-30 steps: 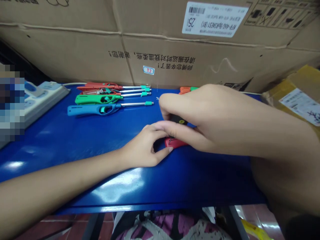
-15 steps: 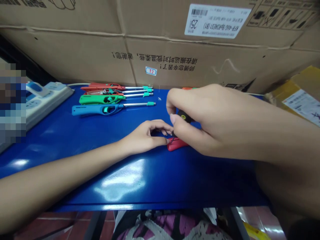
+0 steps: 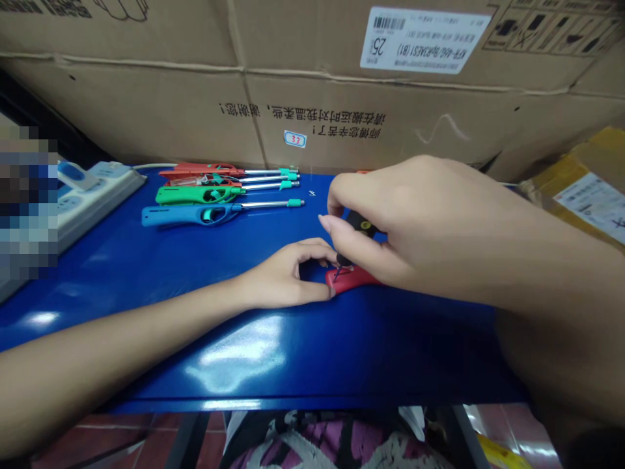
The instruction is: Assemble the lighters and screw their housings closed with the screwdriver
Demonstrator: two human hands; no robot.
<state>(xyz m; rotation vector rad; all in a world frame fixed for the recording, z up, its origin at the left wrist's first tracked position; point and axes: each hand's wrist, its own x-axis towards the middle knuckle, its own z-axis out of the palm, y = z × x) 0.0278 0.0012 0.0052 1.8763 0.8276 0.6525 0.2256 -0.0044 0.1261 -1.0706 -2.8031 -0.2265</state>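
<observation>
A red lighter body [image 3: 357,278] lies on the blue table, its right part hidden by my right hand [image 3: 415,221]. Thumb and fingers of my left hand [image 3: 283,277] grip the lighter's left end from both sides. A black screwdriver [image 3: 361,225] with a yellow mark is held in my right hand, tilted, its thin shaft reaching down to the lighter's left end. Above and left lie a blue gas lighter [image 3: 188,215], a green lighter [image 3: 180,194] and red-orange ones [image 3: 205,170], with metal tubes pointing right.
A large cardboard box [image 3: 312,78] stands along the back of the blue table [image 3: 146,273]. At the left is a white power strip [image 3: 105,189] with a plug in it. A smaller carton [image 3: 586,176] sits at the right. The table's front edge is near my lap.
My left thumb has moved slightly down along the lighter's end. My right hand has shifted a little, so more of the lighter and the screwdriver's shaft shows.
</observation>
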